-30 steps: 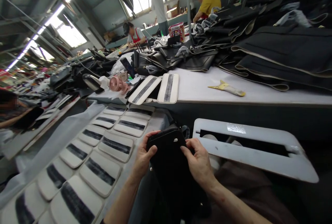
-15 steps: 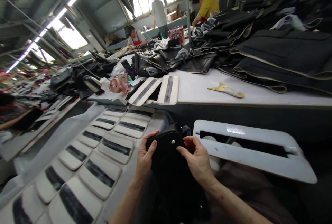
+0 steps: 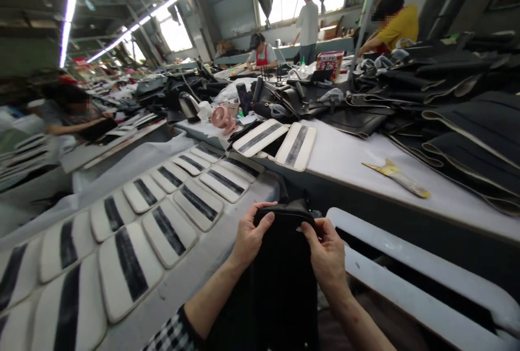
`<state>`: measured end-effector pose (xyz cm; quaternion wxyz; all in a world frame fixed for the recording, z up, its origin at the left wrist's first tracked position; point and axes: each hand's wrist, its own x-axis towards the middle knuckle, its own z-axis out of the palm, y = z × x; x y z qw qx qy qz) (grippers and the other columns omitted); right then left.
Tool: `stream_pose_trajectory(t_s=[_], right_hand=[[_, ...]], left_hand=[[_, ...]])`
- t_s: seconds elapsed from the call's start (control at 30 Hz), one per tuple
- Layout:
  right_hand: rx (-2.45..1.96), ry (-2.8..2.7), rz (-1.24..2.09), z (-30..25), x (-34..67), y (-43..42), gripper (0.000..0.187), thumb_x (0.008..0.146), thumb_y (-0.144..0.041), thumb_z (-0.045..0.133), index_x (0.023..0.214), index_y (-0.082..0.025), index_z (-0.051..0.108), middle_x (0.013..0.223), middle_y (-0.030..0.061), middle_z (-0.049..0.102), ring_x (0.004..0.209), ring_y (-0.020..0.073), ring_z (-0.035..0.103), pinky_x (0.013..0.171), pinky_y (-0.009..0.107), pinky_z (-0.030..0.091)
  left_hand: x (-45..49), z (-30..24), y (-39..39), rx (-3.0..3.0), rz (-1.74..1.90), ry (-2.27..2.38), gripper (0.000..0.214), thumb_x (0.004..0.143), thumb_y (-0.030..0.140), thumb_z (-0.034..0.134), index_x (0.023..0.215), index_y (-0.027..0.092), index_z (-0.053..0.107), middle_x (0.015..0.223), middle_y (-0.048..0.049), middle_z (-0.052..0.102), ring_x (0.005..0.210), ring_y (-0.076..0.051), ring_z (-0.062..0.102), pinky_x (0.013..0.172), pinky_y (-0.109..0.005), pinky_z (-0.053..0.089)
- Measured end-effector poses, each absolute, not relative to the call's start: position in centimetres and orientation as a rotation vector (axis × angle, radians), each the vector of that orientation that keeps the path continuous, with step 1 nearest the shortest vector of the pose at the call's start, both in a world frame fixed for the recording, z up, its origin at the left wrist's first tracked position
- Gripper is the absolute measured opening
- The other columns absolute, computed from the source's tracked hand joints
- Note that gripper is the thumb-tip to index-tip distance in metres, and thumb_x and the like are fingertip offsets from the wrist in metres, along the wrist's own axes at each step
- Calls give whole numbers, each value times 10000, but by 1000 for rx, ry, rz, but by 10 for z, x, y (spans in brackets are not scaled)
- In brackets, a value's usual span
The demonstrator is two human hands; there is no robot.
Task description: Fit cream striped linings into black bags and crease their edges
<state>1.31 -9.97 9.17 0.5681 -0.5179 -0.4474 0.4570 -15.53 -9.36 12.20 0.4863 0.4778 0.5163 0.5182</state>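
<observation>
Black workpiece (image 3: 284,270) was held near the white-topped table (image 3: 345,150), its upper edge pinched between thumb and curled fingers by left hand (image 3: 251,234) and right hand (image 3: 330,256), presumably keeping that rim taut.

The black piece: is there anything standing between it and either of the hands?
Nothing visible does: the left hand and right hand both hold the black piece directly at its upper end, thumbs against the near side. What lies behind it is hidden.

held black piece (image 3: 284,270): matt | fan (image 3: 221,117): smooth plastic | slotted board (image 3: 406,253): smooth, slightly glossy
</observation>
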Motion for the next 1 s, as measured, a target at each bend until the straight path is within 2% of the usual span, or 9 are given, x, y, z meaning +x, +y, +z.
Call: stream_pose_trajectory(t_s=[0.1,0.2,0.4,0.63,0.7,0.77,0.83,0.9,1.0], right_hand=[[-1210,-1033,1062,90,15,-98,330,814,-511,687,791,-203,571,682,-25,556,615,138,503,562,243,402],[-1231,-1010,1061,85,16,-94,333,792,-504,715,788,-198,584,681,-26,567,637,139,521,588,243,420],[-1202,-879,1152,78,13,-87,345,762,-494,753,824,-190,602,731,-17,606,664,135,541,620,244,445],[-1193,-845,1203,79,19,-83,354,764,-499,739,810,-192,568,709,-10,601,625,152,557,596,273,474],[-1274,-1032,1026,86,21,-82,326,833,-505,662,844,-191,575,751,21,619,680,189,588,643,323,499],[-1311,-1303,616,94,18,-84,299,902,-454,590,1006,-174,597,972,106,658,924,272,624,819,429,501],[-1196,-1622,193,99,9,-92,408,939,-383,555,1271,-149,527,1297,185,570,1257,342,487,1034,533,371],[-1012,-1940,-12,95,-3,-103,553,963,-372,515,1438,-116,395,1463,193,445,1405,339,323,1128,538,255],[-937,-2160,-62,72,-18,-123,658,977,-486,448,1477,-70,349,1483,165,435,1420,299,315,1140,459,292]], left_hand=[[-154,109,-106,1007,1344,1251,465,806,461,717,1165,179,630,1081,-82,706,925,-239,670,832,-332,535],[-150,95,-123,865,1351,1286,410,795,453,733,1084,171,664,1066,-82,714,958,-252,665,852,-339,529],[-147,100,-132,689,1316,1160,317,811,440,721,959,162,679,847,-49,712,750,-197,664,733,-317,527],[-143,116,-129,629,1327,1149,305,761,435,768,878,169,673,774,-23,697,675,-172,648,675,-298,528],[-141,118,-130,619,1343,1162,298,764,436,764,873,175,669,780,-16,700,682,-174,651,674,-296,525],[-140,119,-129,610,1367,1180,301,767,440,759,877,176,669,791,-16,706,691,-177,655,675,-294,522],[-140,121,-127,625,1392,1194,294,771,434,757,872,172,670,798,-20,712,714,-181,663,691,-294,522],[-141,121,-125,643,1409,1174,275,768,406,764,870,167,675,841,-30,725,779,-194,678,753,-305,527],[-142,118,-133,581,1374,1144,298,732,365,797,926,163,692,921,-49,740,863,-220,695,832,-333,532]])
